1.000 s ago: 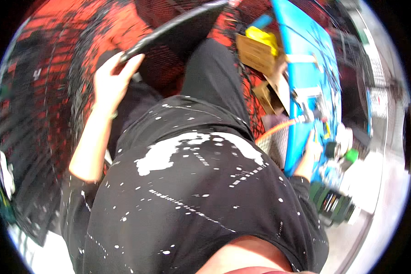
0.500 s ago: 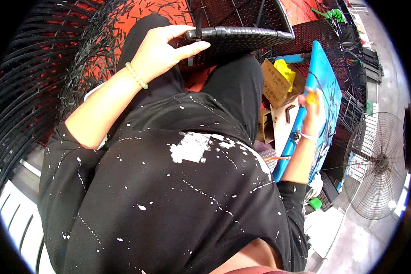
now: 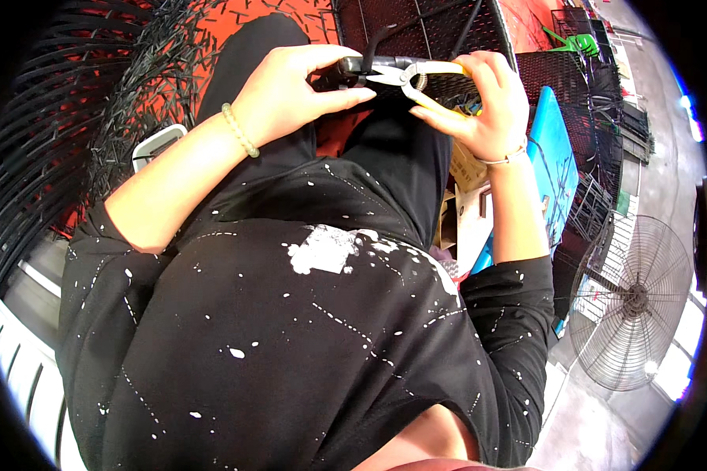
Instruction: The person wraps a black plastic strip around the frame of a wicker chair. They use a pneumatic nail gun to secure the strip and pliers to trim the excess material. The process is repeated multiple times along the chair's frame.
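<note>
My left hand (image 3: 287, 94) is closed at the near corner of a black woven rattan frame (image 3: 424, 27), its thumb below the wrapped edge and fingers above. A short loose black strip end (image 3: 375, 45) sticks up beside these fingertips. In my right hand (image 3: 495, 110) is a pair of cutting pliers (image 3: 407, 76) with yellow handles and a spring between them. Their metal jaws point left and lie at the wrapped corner, close to the strip; whether they touch it I cannot tell. The frame rests over my knees, and its far part runs out of view.
Cut black strips (image 3: 173, 94) litter the red floor on the left, beside long curved black strands (image 3: 47, 118). On the right are a blue board (image 3: 554, 149), a cardboard box (image 3: 467, 169), a green object (image 3: 577, 43) and a large standing fan (image 3: 636, 298).
My right hand has come from beside the blue board to the frame's corner, bringing the yellow-handled pliers. My left hand has stayed on the corner, shifting slightly right with the frame.
</note>
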Demonstrator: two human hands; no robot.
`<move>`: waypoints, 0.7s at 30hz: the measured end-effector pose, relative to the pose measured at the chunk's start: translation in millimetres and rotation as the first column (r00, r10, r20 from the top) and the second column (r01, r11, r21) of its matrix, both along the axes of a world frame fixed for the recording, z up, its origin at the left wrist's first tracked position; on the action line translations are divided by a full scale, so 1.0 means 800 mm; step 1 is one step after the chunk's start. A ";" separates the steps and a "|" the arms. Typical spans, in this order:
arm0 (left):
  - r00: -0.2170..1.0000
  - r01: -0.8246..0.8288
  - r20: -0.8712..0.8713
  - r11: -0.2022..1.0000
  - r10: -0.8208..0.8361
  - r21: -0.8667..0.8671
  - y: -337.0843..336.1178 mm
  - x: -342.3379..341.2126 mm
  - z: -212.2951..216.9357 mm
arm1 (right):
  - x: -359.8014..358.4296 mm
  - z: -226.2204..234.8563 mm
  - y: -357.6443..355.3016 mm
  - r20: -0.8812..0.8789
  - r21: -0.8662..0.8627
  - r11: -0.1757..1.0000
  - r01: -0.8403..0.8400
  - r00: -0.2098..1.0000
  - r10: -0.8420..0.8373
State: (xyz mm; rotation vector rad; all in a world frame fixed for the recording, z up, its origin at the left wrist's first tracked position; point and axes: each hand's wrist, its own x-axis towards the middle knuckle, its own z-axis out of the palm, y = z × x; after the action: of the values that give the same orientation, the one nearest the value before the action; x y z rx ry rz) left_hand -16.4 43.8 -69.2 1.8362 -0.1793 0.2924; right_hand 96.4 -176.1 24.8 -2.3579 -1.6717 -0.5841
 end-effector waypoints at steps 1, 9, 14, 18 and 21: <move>1.000 -0.007 0.008 1.000 0.007 0.022 0.000 -0.001 0.000 | 0.004 -0.003 0.001 0.011 0.003 1.000 -0.014 1.000 0.014; 1.000 -0.003 0.021 0.997 0.001 0.078 0.003 -0.001 -0.001 | 0.017 -0.002 0.011 0.189 0.008 0.994 -0.107 0.976 0.103; 1.000 -0.025 -0.013 0.995 0.026 0.093 0.002 0.001 -0.002 | 0.016 -0.009 0.007 0.207 -0.023 0.999 -0.041 0.977 0.045; 0.997 -0.016 -0.077 0.998 0.020 0.052 0.000 0.000 0.004 | 0.004 -0.017 -0.005 0.166 0.072 0.997 0.000 0.986 -0.011; 0.995 0.021 -0.099 0.997 -0.014 0.075 0.001 -0.004 0.009 | -0.005 -0.011 -0.035 0.095 0.265 0.963 0.041 0.993 -0.068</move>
State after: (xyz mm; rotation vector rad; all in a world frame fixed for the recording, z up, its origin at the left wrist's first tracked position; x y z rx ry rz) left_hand -19.4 45.0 -62.3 1.9189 -0.1397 0.1846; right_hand 92.3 -203.9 15.9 -2.2211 -1.4672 -0.8932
